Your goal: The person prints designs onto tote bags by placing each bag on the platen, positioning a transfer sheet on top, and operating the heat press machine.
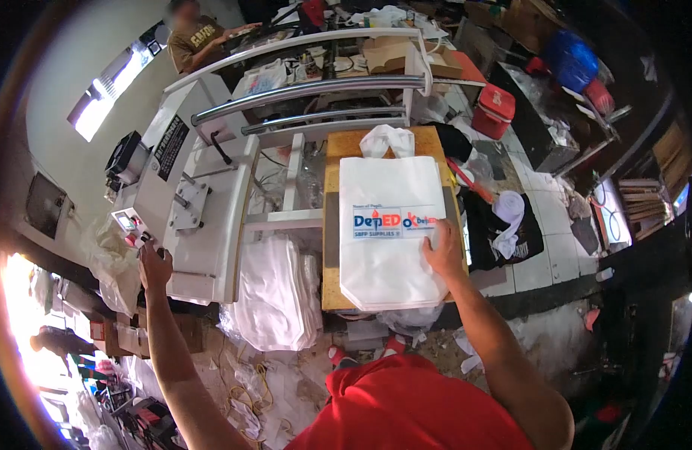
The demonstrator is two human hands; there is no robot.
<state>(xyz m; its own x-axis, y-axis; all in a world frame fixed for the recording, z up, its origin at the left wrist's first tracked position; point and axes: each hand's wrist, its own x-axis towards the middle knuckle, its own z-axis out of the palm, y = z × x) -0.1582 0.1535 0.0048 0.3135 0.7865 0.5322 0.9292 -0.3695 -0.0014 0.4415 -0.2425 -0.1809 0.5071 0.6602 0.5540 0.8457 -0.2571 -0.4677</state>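
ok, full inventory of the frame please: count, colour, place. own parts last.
printed bag: 1 on top, white, blue and red print, on board
board: 1, yellow-brown, centre
press machine: 1, white, left
metal bars: 2, silver, beyond board
plain bags: pile, uncountable, white, left of board
cooler: 1, red, upper right
blue bundle: 1, blue, far upper right
black cloth: 1, black, right of board
co-worker: 1, brown shirt, upper left
small clutter: uncountable, mixed colours, all around
red top: 1, red, bottom centre
hands: 2, bare; left hand at press controls, right hand on printed bag's right edge
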